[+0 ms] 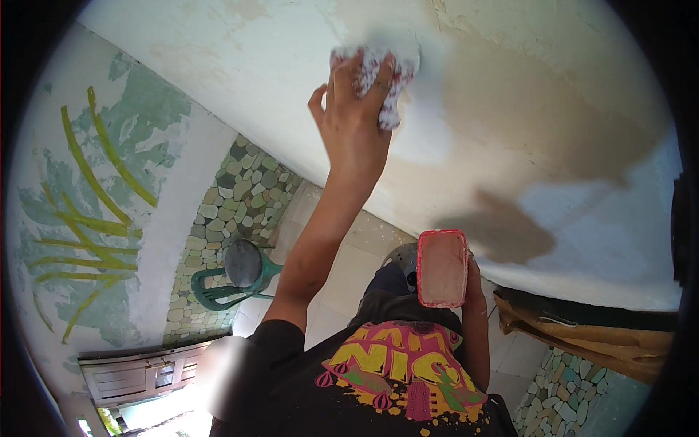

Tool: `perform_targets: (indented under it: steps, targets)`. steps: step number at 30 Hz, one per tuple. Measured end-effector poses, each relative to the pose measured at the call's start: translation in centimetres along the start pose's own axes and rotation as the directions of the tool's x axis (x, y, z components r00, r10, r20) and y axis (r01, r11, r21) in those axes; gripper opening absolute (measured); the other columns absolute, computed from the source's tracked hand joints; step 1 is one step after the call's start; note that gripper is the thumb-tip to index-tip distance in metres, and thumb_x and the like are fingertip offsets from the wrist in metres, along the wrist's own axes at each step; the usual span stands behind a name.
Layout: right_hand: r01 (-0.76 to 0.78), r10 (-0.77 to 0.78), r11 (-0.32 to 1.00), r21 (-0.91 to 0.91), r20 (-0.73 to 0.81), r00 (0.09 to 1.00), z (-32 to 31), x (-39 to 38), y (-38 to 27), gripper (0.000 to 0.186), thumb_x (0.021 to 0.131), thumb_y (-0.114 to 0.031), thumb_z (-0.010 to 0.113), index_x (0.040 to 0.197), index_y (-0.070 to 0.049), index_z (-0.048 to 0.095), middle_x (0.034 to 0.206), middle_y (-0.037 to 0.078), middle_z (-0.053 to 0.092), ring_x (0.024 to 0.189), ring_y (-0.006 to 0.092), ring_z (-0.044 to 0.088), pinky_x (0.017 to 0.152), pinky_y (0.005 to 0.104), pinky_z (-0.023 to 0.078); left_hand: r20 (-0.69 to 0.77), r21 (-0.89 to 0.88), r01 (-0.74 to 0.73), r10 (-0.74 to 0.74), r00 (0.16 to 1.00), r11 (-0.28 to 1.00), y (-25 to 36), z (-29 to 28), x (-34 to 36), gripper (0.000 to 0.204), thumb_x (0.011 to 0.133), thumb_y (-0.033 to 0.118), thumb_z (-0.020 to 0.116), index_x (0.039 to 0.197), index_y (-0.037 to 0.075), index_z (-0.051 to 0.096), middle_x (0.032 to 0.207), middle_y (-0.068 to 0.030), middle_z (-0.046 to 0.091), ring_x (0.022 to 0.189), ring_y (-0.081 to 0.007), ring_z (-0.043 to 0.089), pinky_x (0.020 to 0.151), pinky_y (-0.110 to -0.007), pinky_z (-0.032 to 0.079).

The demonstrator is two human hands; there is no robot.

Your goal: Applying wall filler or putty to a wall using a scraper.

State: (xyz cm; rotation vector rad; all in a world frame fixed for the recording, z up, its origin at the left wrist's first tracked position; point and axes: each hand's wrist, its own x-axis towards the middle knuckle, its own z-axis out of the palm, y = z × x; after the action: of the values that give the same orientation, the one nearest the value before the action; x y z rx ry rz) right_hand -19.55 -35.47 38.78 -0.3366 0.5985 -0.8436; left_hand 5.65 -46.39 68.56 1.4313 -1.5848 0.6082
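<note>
My left hand reaches up to the pale wall, its fingers bent over a crumpled white cloth with a dark red pattern. The cloth is pressed against the wall's surface. Low in front of my body, my right hand holds a rectangular tub with a red rim. A pale pinkish-brown surface shows inside the tub. Most of the right hand's fingers are hidden behind the tub's side. The wall has damp-looking beige patches and some whiter areas.
A green plastic chair with a round dark thing on it stands at the left. Beyond it is a pebble-stone wall band. Brown cardboard-like sheeting lies along the wall at the right. Pale floor tiles lie below.
</note>
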Motion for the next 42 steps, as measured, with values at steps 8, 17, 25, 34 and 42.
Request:
perform_targets:
  steps: [8, 17, 25, 34, 42]
  targets:
    - [-0.022, 0.023, 0.999, 0.037, -0.014, 1.0, -0.2, 1.1, -0.1, 0.062, 0.095, -0.055, 0.053, 0.134, -0.008, 0.05, 0.125, 0.012, 0.061, 0.107, 0.0254, 0.065, 0.088, 0.0425, 0.057, 0.04, 0.011, -0.07, 0.069, 0.997, 0.997, 1.2, -3.8, 5.3, 0.059, 0.068, 0.0, 0.07, 0.122, 0.024, 0.068, 0.118, -0.0098, 0.059, 0.106, -0.0252, 0.061, 0.092, -0.044, 0.036]
    - [-0.05, 0.048, 0.996, 0.07, 0.026, 0.999, 0.5, 1.5, -0.5, 0.061, 0.096, -0.054, 0.051, 0.136, -0.007, 0.049, 0.13, 0.012, 0.059, 0.11, 0.0266, 0.063, 0.091, 0.0425, 0.056, -0.002, -0.002, -0.1, 0.1, 0.995, 0.995, -0.2, -2.7, 4.4, 0.053, 0.071, 0.003, 0.071, 0.12, 0.022, 0.069, 0.121, -0.0072, 0.062, 0.11, -0.0213, 0.06, 0.091, -0.041, 0.036]
    - [-0.108, 0.101, 0.991, 0.074, 0.089, 0.991, 3.4, 2.4, -1.3, 0.061, 0.099, -0.053, 0.045, 0.138, -0.007, 0.048, 0.132, 0.013, 0.058, 0.111, 0.0257, 0.063, 0.092, 0.0415, 0.055, 0.284, -0.029, -0.06, 0.066, 0.957, 0.998, -0.3, -1.5, -0.6, 0.056, 0.067, 0.006, 0.075, 0.121, 0.023, 0.069, 0.121, -0.0061, 0.063, 0.115, -0.0203, 0.059, 0.089, -0.04, 0.035]
    - [-0.07, 0.065, 0.995, 0.074, 0.065, 0.996, 0.4, 3.8, 1.8, 0.056, 0.098, -0.052, 0.048, 0.134, -0.009, 0.052, 0.127, 0.01, 0.061, 0.106, 0.0246, 0.065, 0.09, 0.0414, 0.055, 0.389, 0.002, 0.02, -0.019, 0.921, 1.0, -0.1, -0.8, -2.3, 0.059, 0.069, 0.002, 0.072, 0.124, 0.021, 0.066, 0.123, -0.0101, 0.062, 0.113, -0.0212, 0.059, 0.087, -0.041, 0.036]
    - [-0.05, 0.049, 0.996, 0.075, 0.023, 0.999, -0.3, 2.1, 2.0, 0.06, 0.1, -0.052, 0.043, 0.138, -0.007, 0.048, 0.13, 0.011, 0.059, 0.109, 0.0236, 0.063, 0.092, 0.0393, 0.055, 0.001, -0.111, -0.079, 0.079, 0.997, 0.991, 1.9, -5.9, 5.3, 0.054, 0.066, -0.002, 0.067, 0.116, 0.02, 0.072, 0.115, -0.008, 0.065, 0.098, -0.0224, 0.064, 0.084, -0.036, 0.038]
